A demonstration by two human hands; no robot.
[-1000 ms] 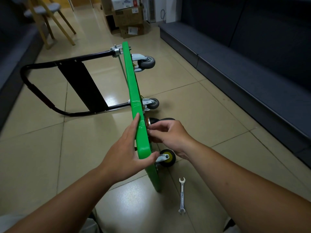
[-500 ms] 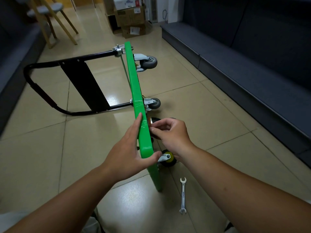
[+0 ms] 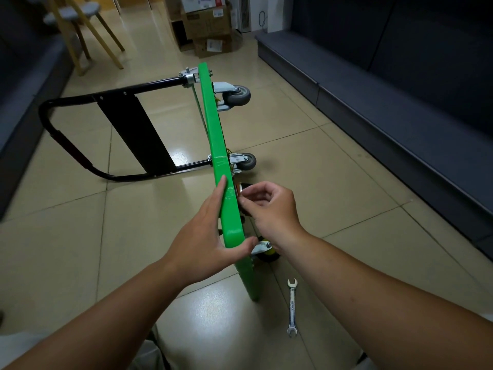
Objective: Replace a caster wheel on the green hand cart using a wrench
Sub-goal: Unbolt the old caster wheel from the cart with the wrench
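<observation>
green hand cart [image 3: 213, 134] 1 | caster wheels [image 3: 237, 96] [image 3: 248, 162] [image 3: 238, 189] [image 3: 268, 254] 4 | wrench [image 3: 292, 305] 1 | hands [image 3: 202, 244] [image 3: 272, 209] 2

1. The cart deck [image 3: 213, 134] is showing bright green, its handle [image 3: 80, 101] black.
2. The far caster wheel [image 3: 238, 96] is showing grey, the black caster wheel [image 3: 238, 188] a coppery hub, the near caster wheel [image 3: 269, 252] yellow.
3. The wrench [image 3: 292, 307] is gleaming silver on beige floor tiles [image 3: 346, 169].
</observation>
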